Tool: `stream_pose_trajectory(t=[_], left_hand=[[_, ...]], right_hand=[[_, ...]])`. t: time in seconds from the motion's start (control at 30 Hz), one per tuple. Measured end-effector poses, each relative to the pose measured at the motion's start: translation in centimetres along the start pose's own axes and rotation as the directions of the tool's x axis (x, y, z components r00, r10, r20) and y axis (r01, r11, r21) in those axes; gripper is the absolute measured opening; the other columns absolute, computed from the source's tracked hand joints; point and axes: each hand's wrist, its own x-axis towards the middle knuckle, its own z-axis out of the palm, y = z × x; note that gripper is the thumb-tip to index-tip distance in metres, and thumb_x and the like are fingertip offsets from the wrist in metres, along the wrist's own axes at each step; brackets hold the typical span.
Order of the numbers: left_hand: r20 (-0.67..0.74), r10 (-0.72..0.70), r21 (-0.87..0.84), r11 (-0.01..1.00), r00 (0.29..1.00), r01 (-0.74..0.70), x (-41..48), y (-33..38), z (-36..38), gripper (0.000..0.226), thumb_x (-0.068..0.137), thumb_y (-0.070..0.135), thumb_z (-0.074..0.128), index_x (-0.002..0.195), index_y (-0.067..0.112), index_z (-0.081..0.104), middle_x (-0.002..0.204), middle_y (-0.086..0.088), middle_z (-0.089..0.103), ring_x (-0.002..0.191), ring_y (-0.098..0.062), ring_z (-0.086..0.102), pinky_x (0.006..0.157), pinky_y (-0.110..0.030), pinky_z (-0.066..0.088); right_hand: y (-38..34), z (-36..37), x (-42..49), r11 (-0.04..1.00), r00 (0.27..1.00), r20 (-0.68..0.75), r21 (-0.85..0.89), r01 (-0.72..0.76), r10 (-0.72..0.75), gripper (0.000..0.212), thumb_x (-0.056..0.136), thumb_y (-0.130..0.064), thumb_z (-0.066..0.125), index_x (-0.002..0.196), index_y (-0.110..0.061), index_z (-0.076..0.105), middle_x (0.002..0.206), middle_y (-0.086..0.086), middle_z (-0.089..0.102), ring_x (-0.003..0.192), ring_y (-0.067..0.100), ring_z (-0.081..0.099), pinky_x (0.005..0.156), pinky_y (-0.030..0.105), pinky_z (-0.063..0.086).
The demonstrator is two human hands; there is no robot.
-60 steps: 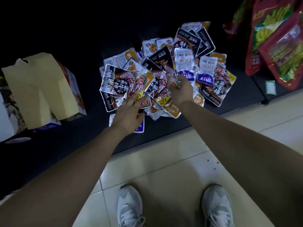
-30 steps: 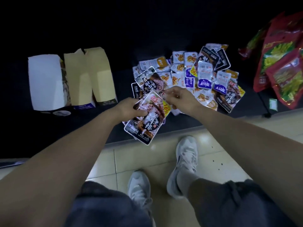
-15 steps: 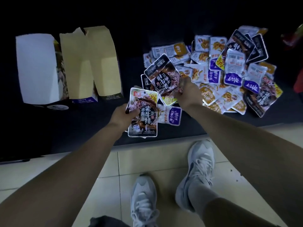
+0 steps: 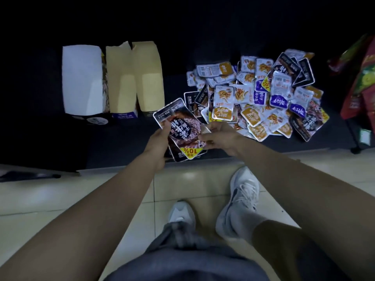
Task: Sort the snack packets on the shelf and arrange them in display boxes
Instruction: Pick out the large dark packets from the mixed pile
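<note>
left hand [image 4: 160, 138] curled round left edge of dark steak packet [image 4: 182, 128], looks like more dark ones stacked under it. right hand [image 4: 220, 136] pinching same packet's right edge. packet held over front lip of dark shelf [image 4: 121, 138], between open display boxes [image 4: 134, 78] on left and big loose snack pile [image 4: 255, 98] on right. red bags [image 4: 363, 82] far right. pale sneakers [image 4: 239, 201] on tile below.

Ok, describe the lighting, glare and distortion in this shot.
Head view: dim, the shelf fading to black at the back; soft glare on the floor tiles; wide-angle lens bows the shelf's front edge; the held dark packet still reads clearly.
</note>
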Motion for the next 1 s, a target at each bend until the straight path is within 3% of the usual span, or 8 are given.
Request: stream_pose_trajectory(t=[0.1,0.23,0.37,0.43,0.57,0.7,0.9,1.0], left_hand=[[0.006,0.078,-0.007,0.997,0.997,-0.078,-0.6,-0.4,-1.4,0.03,0.092,0.041,0.061,0.116,0.024,0.062,0.121,0.002,0.066,0.116,-0.021,0.059,0.106,-0.05,0.04],[-0.009,0.011,-0.072,0.997,1.0,-0.012,-0.2,-1.5,-3.6,0.016,0.094,0.031,0.06,0.107,0.022,0.063,0.116,-0.004,0.068,0.107,-0.023,0.063,0.101,-0.044,0.046],[-0.319,0.152,0.268,0.961,0.936,-0.065,0.3,-3.0,-6.6,0.067,0.073,0.048,0.074,0.12,0.004,0.054,0.123,-0.018,0.059,0.111,-0.032,0.058,0.097,-0.043,0.047],[-0.403,0.449,0.627,0.77,0.798,-0.116,0.1,-3.6,-8.6,0.072,0.077,0.035,0.075,0.133,0.004,0.041,0.133,-0.021,0.043,0.121,-0.035,0.044,0.099,-0.043,0.039],[0.136,0.817,0.89,0.147,0.561,-0.431,0.7,-4.3,-11.1,0.061,0.078,0.017,0.068,0.136,0.014,0.048,0.143,-0.013,0.039,0.13,-0.033,0.037,0.1,-0.048,0.037],[0.464,0.561,0.852,-0.07,0.686,-0.52,3.0,-4.7,-10.8,0.071,0.085,0.045,0.044,0.15,0.026,0.026,0.157,-0.003,0.025,0.146,-0.025,0.016,0.114,-0.056,0.022],[0.352,0.426,0.93,-0.256,0.833,-0.263,4.7,-4.8,-9.5,0.071,0.093,0.048,0.047,0.153,0.033,0.011,0.16,-0.005,0.007,0.147,-0.029,-0.004,0.112,-0.065,-0.006],[0.264,0.444,0.957,-0.231,0.856,-0.175,4.4,-4.5,-9.2,0.07,0.091,0.04,0.052,0.152,0.028,0.019,0.158,-0.01,0.012,0.147,-0.032,-0.001,0.11,-0.067,-0.005]], right_hand=[[-0.1,1.8,-0.4,0.981,0.998,-0.047,-0.19,0.034,-0.044,0.018,0.085,-0.01,0.072,0.093,-0.012,0.056,0.085,0.005,0.06,0.079,0.02,0.058,0.074,0.029,0.05],[0.1,3.8,-0.5,0.999,0.993,0.118,-0.03,-0.029,0.032,0.04,0.089,-0.007,0.067,0.125,-0.015,0.049,0.108,0.003,0.062,0.096,0.018,0.06,0.078,0.032,0.053],[0.4,6.3,2.1,0.967,0.993,0.066,-0.225,0.115,-0.102,0.052,0.081,0.005,0.07,0.129,-0.006,0.055,0.112,0.01,0.064,0.099,0.02,0.061,0.089,0.033,0.052],[0.4,7.5,3.7,0.906,0.991,0.055,-0.402,0.133,-0.122,0.052,0.08,0.002,0.072,0.127,-0.012,0.057,0.116,0.007,0.062,0.105,0.02,0.057,0.094,0.031,0.049],[0.0,10.7,5.8,0.858,0.977,0.112,-0.467,0.213,-0.182,0.051,0.079,-0.003,0.072,0.127,-0.015,0.057,0.124,0.01,0.061,0.109,0.021,0.058,0.091,0.029,0.048],[-0.2,12.4,6.6,0.866,0.965,0.168,-0.431,0.255,-0.2,0.063,0.078,-0.006,0.074,0.133,-0.01,0.044,0.116,0.006,0.054,0.106,0.019,0.054,0.093,0.028,0.046],[0.6,7.7,5.6,0.819,0.953,0.113,-0.49,0.299,-0.28,0.033,0.086,0.01,0.051,0.116,-0.002,0.061,0.105,0.006,0.057,0.095,0.012,0.053,0.074,0.004,0.042],[0.0,4.2,5.5,0.72,0.92,0.021,-0.615,0.321,-0.392,0.034,0.088,0.008,0.045,0.112,-0.006,0.065,0.11,0.007,0.062,0.098,0.016,0.058,0.084,0.018,0.048]])
